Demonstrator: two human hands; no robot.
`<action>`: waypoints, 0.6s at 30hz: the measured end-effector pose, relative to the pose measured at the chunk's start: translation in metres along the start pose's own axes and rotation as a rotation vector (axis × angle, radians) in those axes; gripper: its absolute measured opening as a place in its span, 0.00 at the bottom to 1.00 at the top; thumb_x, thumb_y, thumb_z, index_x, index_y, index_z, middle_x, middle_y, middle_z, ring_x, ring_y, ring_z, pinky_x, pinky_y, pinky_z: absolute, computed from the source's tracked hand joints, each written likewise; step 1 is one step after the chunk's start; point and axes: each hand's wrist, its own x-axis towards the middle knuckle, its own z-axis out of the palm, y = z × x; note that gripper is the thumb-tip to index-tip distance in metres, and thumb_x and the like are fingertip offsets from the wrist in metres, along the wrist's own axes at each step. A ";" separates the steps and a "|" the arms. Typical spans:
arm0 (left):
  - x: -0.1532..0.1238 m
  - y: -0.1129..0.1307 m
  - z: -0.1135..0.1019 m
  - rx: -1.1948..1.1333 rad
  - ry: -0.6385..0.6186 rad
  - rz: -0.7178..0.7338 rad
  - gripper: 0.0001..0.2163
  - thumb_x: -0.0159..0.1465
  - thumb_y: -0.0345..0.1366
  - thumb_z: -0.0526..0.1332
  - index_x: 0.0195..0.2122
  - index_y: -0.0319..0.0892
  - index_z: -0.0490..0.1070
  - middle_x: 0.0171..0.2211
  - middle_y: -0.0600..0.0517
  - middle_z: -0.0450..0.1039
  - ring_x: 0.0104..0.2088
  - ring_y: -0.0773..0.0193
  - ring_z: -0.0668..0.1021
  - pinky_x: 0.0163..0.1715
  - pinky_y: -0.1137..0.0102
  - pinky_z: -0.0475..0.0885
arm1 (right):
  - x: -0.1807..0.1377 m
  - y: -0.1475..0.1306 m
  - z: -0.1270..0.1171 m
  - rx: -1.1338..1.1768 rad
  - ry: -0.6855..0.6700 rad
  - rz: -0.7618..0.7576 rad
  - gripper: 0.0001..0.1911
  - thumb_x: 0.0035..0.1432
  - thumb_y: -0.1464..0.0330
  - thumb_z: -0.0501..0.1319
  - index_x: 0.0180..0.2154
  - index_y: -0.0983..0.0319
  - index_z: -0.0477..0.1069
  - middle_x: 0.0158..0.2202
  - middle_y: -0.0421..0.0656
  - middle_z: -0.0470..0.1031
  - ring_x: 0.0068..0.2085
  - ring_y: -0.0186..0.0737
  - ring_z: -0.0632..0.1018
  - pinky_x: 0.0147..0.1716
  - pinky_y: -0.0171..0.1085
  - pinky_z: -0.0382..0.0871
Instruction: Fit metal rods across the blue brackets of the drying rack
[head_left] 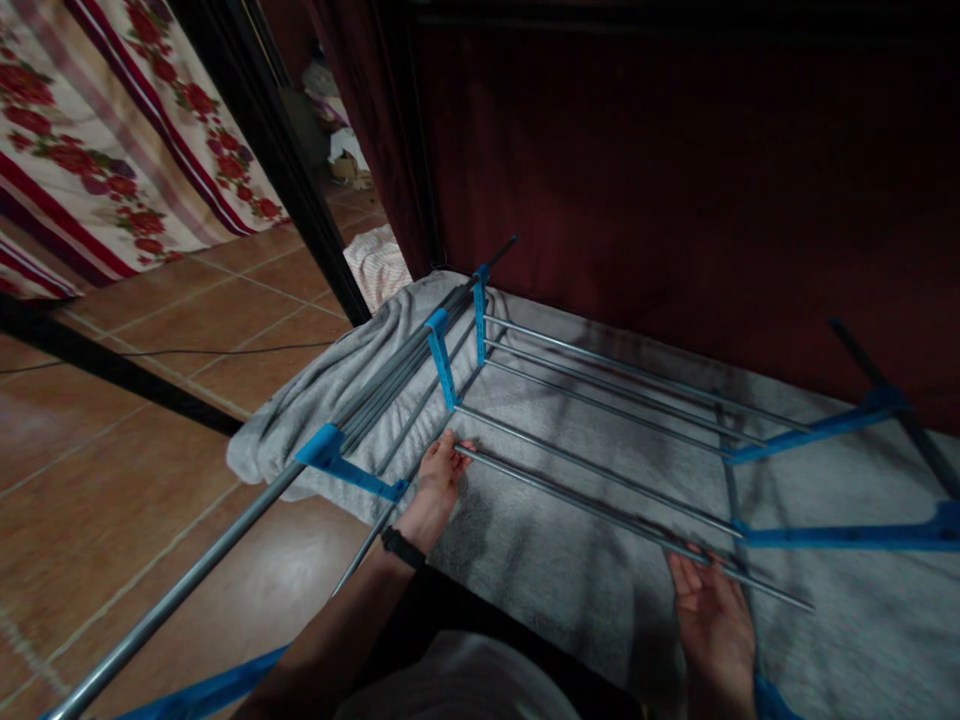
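Note:
My left hand pinches the left end of a thin metal rod, close to a blue plastic bracket. Palm up, my right hand holds the same rod near its other end, which sticks out past the fingers. The rod runs roughly level in front of a partly assembled rack of metal tubes and blue brackets. Another blue bracket on the left side and a long blue bracket on the right are joined by a parallel rod.
Several loose grey tubes lie along the rack's left side. Beneath is a grey blanket with a bunched edge. A dark bar slants up on the left, over a tiled floor. A dark red panel stands behind.

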 end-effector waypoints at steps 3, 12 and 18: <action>-0.004 0.003 0.004 -0.004 0.004 -0.014 0.10 0.76 0.34 0.62 0.35 0.41 0.72 0.27 0.50 0.81 0.26 0.66 0.82 0.29 0.73 0.76 | 0.001 -0.008 0.007 0.008 0.062 0.028 0.13 0.51 0.59 0.79 0.34 0.54 0.78 0.40 0.39 0.83 0.44 0.43 0.84 0.50 0.50 0.84; -0.011 0.008 0.011 -0.093 0.029 -0.098 0.11 0.76 0.29 0.57 0.35 0.39 0.73 0.27 0.48 0.81 0.27 0.65 0.83 0.33 0.72 0.79 | -0.021 -0.037 0.026 0.058 0.069 0.056 0.16 0.51 0.57 0.80 0.35 0.55 0.78 0.39 0.33 0.82 0.43 0.34 0.84 0.46 0.37 0.85; -0.012 0.011 0.014 -0.153 0.023 -0.145 0.10 0.75 0.25 0.57 0.36 0.38 0.73 0.30 0.46 0.81 0.29 0.64 0.85 0.39 0.71 0.83 | -0.023 -0.042 0.030 0.035 0.089 0.059 0.16 0.52 0.55 0.79 0.33 0.55 0.77 0.37 0.34 0.82 0.40 0.33 0.83 0.44 0.35 0.84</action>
